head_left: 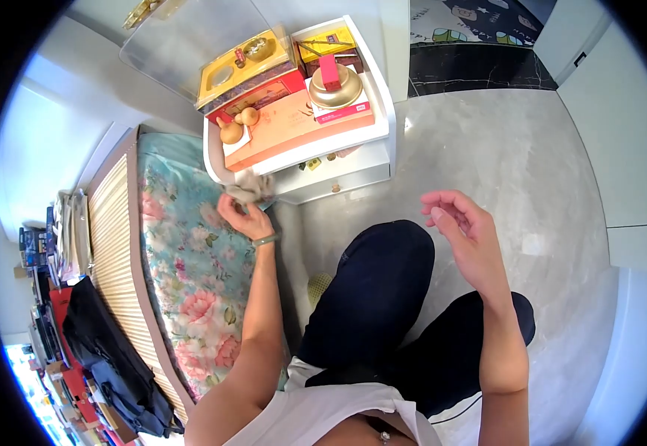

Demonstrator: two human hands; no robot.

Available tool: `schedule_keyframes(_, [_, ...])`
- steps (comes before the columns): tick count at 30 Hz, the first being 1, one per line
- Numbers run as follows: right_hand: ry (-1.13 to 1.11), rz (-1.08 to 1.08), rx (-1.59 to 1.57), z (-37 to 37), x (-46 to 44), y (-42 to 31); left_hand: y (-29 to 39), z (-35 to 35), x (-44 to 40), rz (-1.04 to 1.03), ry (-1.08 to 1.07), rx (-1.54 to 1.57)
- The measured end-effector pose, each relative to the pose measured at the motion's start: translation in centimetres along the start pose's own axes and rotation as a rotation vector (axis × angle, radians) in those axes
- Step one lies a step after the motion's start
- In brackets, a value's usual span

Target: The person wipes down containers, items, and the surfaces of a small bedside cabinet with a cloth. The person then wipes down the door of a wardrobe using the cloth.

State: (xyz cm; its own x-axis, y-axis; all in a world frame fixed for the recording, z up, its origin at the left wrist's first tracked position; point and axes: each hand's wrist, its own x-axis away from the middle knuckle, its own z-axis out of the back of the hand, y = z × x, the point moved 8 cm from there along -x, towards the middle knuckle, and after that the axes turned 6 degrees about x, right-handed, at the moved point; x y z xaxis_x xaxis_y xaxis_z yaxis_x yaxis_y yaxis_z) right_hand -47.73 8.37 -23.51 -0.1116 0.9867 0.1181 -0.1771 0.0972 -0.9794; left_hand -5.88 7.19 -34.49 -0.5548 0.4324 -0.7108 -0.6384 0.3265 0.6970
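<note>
My left hand (245, 218) is closed on a crumpled grey-beige cloth (250, 186), beside the front left corner of a white cabinet (305, 152). The cloth hides part of that corner. Over the grey floor, to the right of the cabinet, my right hand (463, 230) hangs in the air with its fingers loosely bent and apart, and nothing shows in it. The cabinet's drawer (338, 182) is pulled out a little, with a few small items inside.
On the cabinet stand a red and gold box (253, 97), an orange box (286, 128), small gourds (230, 132) and a gold bowl-shaped object (336, 89). A bed with a floral cover (197, 297) lies left. My bent knees (387, 275) are in front.
</note>
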Motion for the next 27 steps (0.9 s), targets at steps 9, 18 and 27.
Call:
schedule_keyframes(9, [-0.014, -0.024, 0.042, -0.8, 0.0, 0.1, -4.4, -1.5, 5.8, -0.090, -0.290, -0.273])
schedule_keyframes(18, [0.008, -0.018, 0.012, -0.6, 0.3, 0.0, -19.6, 2.9, 17.0, 0.439, -1.402, -0.716])
schedule_keyframes(27, [-0.017, -0.009, 0.020, -1.0, 0.4, 0.0, -1.3, -1.1, 3.7, -0.028, -0.553, -0.451])
